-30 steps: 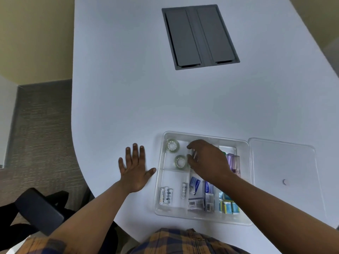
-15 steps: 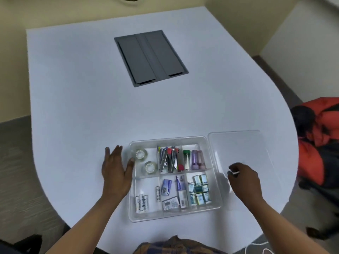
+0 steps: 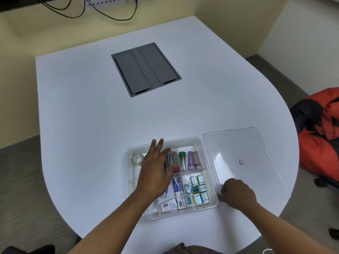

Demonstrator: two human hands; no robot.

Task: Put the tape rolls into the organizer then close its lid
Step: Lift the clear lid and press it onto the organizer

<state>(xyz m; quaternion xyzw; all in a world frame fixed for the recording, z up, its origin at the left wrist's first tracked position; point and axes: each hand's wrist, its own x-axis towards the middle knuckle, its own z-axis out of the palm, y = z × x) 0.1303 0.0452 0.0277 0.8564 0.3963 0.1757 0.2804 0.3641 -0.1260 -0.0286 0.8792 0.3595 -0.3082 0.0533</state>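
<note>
One tape roll (image 3: 137,159) shows in the organizer (image 3: 209,173); left fingers (image 3: 156,145) spread, right hand (image 3: 236,194) curled.

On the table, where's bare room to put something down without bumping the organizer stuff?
The table is bare between the grey hatch and the organizer, and all along its left side. It is crowded at the near edge: the organizer, the open lid beside it, the left hand over the compartments, the right hand at the lid's corner.
</note>
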